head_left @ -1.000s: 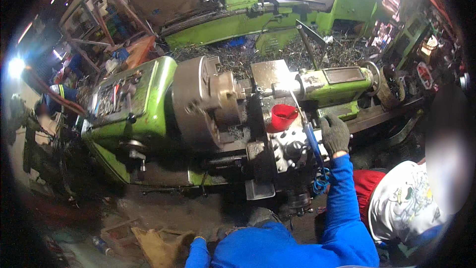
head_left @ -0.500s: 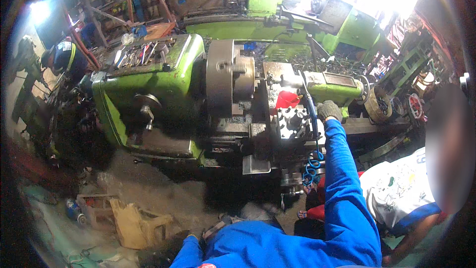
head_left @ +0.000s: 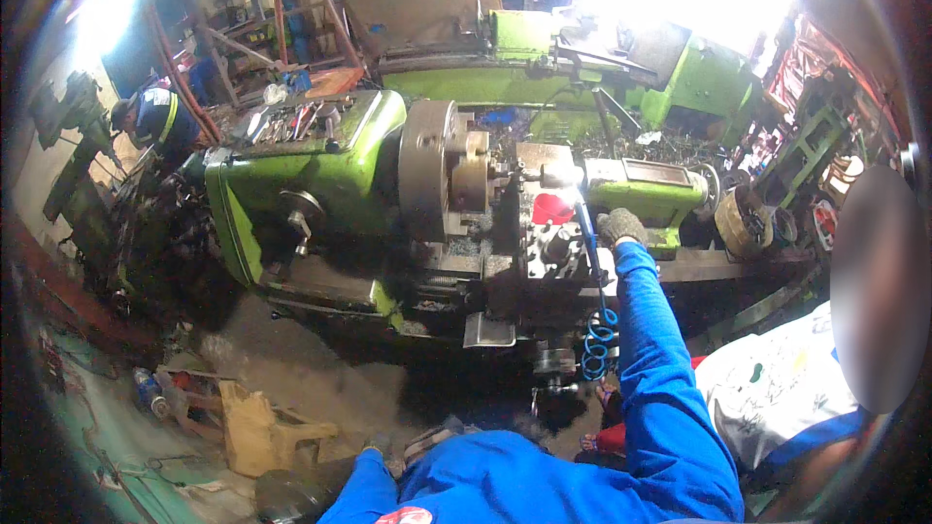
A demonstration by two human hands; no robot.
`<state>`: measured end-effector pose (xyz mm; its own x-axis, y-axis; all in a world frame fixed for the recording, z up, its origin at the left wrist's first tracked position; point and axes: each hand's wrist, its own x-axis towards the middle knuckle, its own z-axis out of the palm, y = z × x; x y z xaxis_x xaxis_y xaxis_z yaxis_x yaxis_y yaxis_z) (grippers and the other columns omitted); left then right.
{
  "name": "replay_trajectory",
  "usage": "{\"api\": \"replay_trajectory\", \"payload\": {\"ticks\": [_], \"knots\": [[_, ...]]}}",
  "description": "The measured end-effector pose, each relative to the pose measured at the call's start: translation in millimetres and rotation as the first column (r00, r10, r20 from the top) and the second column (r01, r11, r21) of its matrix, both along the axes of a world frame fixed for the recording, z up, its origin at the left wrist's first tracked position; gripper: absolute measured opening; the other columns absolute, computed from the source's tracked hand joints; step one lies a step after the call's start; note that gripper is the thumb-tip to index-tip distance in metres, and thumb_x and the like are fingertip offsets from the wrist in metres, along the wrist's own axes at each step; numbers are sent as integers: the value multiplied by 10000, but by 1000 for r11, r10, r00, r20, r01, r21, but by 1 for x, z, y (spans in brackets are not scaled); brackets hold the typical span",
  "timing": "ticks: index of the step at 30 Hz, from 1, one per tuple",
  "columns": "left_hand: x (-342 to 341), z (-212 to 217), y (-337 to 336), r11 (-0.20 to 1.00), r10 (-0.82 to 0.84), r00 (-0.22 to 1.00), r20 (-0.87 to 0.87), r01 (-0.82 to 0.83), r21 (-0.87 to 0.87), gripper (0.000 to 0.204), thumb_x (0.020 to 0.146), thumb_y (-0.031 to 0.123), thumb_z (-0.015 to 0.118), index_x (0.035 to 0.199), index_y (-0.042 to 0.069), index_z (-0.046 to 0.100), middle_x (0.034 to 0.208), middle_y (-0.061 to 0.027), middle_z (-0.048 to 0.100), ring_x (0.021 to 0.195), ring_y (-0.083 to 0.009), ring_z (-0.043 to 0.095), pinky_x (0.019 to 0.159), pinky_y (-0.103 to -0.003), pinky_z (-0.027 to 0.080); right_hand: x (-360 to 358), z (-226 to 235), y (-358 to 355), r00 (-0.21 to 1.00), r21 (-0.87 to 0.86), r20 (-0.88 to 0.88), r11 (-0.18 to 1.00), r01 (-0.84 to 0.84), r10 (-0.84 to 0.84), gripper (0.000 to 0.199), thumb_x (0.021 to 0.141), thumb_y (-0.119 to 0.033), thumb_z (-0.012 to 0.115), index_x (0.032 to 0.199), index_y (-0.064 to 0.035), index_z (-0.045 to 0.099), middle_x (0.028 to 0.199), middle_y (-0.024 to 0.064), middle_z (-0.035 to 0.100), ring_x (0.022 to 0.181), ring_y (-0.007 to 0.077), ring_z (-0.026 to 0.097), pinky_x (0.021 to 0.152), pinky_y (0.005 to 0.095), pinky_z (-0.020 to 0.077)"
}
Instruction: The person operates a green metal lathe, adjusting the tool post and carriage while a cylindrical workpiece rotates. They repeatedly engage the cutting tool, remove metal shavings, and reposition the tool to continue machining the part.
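My right hand [head_left: 621, 226], in a grey knit glove, reaches out over the carriage of a green lathe. Its fingers look curled, but what they hold, if anything, is hidden. Just left of it, a slim blue tool [head_left: 589, 233] with a coiled blue hose [head_left: 599, 342] leans upright. A red cup-like container [head_left: 552, 209] sits behind the tool post [head_left: 553, 250]. Beyond my hand lies the green tailstock [head_left: 641, 189]. My left hand [head_left: 373, 449] is low by my body, small and dark, with its fingers not readable.
The large chuck [head_left: 427, 170] stands left of the carriage, beside the green headstock [head_left: 311, 160], topped with hand tools [head_left: 301, 119]. A person in a white shirt [head_left: 777, 369] is close on my right; another person [head_left: 160, 121] bends at far left. A yellowish stool [head_left: 257, 427] stands lower left.
The view has shifted slightly. My right hand and the blue tool have moved a little left, and a bright glare now shows at the tool's upper end.
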<state>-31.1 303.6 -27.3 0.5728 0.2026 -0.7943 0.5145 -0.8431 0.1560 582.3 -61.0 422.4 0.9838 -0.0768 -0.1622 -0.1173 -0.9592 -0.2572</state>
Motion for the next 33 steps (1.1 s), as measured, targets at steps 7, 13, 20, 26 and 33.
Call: {"api": "replay_trajectory", "payload": {"ticks": [7, 13, 20, 26, 33], "knots": [[63, -4, -66, 995, 95, 991, 99, -95, -5, 420, 1012, 328, 522, 1337, 120, 689, 1343, -186, 678, 1286, -379, 618, 1058, -491, 513, 17, -26, 0, 979, 2, 52, 981, -196, 195, 519, 968, -434, 515, 1181, -29, 760, 1294, 256, 688, 1224, 437, 654, 1056, 511, 514], [99, -10, -112, 990, 144, 981, 132, -142, -21, 428, 1018, 338, 515, 1341, 115, 686, 1365, -186, 666, 1303, -374, 608, 1069, -491, 509, 23, -26, -16, 972, 36, -8, 971, -236, 236, 447, 940, -348, 561, 1197, -39, 758, 1317, 253, 676, 1246, 425, 645, 1067, 498, 510], [71, -13, -104, 983, 184, 983, 13, -184, -18, 438, 1025, 348, 506, 1347, 109, 682, 1392, -187, 652, 1324, -369, 597, 1082, -491, 504, 15, -17, -18, 963, 78, 34, 959, -271, 269, 415, 918, -290, 549, 1168, -41, 768, 1266, 257, 699, 1220, 421, 660, 1055, 501, 518], [114, 7, -99, 987, 121, 987, -105, -131, -96, 447, 1030, 357, 499, 1352, 104, 678, 1415, -188, 640, 1341, -365, 587, 1093, -491, 499, 15, -40, -21, 958, 79, 147, 963, -258, 245, 352, 906, -294, 544, 1079, -94, 777, 1122, 231, 742, 1073, 444, 696, 959, 534, 537], [260, -31, -92, 972, -98, 989, -116, 69, -226, 555, 1014, 473, 485, 1358, 82, 675, 1445, -209, 615, 1345, -413, 573, 1100, -515, 468, 8, -34, -22, 962, 99, 206, 975, -201, 178, 300, 901, -296, 580, 1004, -89, 772, 998, 240, 741, 981, 427, 710, 880, 532, 538]]}}
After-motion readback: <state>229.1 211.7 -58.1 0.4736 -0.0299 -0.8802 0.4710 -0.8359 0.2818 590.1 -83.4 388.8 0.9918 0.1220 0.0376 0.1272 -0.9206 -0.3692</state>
